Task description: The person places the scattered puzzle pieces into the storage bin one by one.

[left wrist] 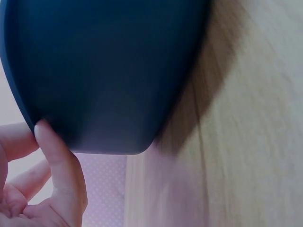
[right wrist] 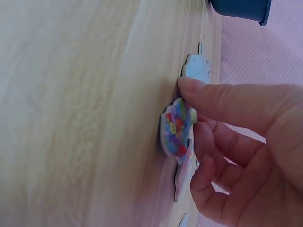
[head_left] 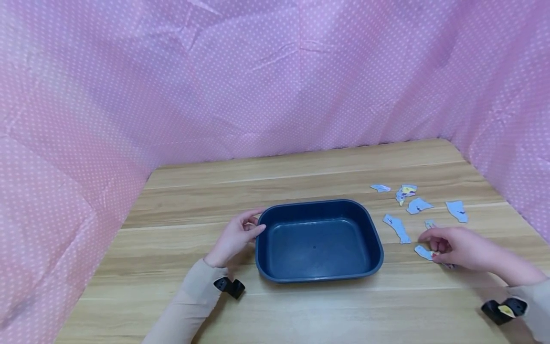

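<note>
In the head view my left hand [head_left: 234,236] grips the left rim of a dark blue plastic tub [head_left: 315,277], thumb on the inner side. The left wrist view shows the thumb and a finger pinching that rim [left wrist: 21,106]. At the right, my right hand [head_left: 466,246] is low over the table among flat, irregular puzzle pieces. Its thumb and curled fingers pinch a multicoloured puzzle piece [right wrist: 176,128], seen best in the right wrist view; its far edge is hidden by the fingers. A light blue piece [head_left: 424,252] lies just beside the fingertips.
Other light blue pieces lie right of the tub, among them a long one [head_left: 397,228], a wide one [head_left: 418,206], one at the far right [head_left: 457,211] and a yellow-marked one [head_left: 406,192]. A pink dotted cloth [head_left: 275,86] hangs behind the wooden table [head_left: 180,200].
</note>
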The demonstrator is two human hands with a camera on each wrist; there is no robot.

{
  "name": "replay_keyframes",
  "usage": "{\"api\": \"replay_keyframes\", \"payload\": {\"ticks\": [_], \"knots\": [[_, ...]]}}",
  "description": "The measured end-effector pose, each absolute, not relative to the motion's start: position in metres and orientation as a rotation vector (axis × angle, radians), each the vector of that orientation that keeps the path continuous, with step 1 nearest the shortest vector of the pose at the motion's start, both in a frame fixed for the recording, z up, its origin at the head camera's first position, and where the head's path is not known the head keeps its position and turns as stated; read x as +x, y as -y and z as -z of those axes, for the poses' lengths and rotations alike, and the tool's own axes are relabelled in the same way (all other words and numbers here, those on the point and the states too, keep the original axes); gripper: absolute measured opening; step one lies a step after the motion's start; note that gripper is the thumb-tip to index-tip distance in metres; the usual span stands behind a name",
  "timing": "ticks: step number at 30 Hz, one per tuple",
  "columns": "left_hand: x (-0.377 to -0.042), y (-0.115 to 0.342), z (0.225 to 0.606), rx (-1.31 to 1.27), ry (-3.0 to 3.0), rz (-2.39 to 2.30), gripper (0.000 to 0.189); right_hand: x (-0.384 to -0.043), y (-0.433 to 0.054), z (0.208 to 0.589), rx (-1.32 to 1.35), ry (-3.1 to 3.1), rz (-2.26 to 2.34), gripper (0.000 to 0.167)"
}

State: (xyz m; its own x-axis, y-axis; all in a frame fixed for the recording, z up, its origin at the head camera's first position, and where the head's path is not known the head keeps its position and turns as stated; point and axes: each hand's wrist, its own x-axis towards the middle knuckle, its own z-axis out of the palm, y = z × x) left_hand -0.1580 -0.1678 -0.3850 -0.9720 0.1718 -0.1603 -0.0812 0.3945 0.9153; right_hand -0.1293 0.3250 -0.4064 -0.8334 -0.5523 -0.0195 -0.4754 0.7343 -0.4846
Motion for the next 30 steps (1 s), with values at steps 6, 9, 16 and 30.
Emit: {"api": "replay_keyframes", "payload": {"ticks": [6,9,16,30], "knots": [[-0.158,0.168,0.385,0.081,-2.408,-1.619,0.042,-0.129,-0.325,0.407,-0.871,-2.777,0.715,0.033],[-0.158,0.169,0.385,0.09,-2.403,-1.62,0.042,-0.128,-0.325,0.406,-0.891,-2.761,0.723,0.031],[-0.158,0.168,0.387,0.102,-2.4,-1.636,0.042,-0.13,-0.323,0.403,-0.869,-2.726,0.78,0.027],[-0.159,0.167,0.387,0.096,-2.393,-1.647,0.043,-0.142,-0.305,0.395,-0.994,-2.831,0.894,0.039]]}}
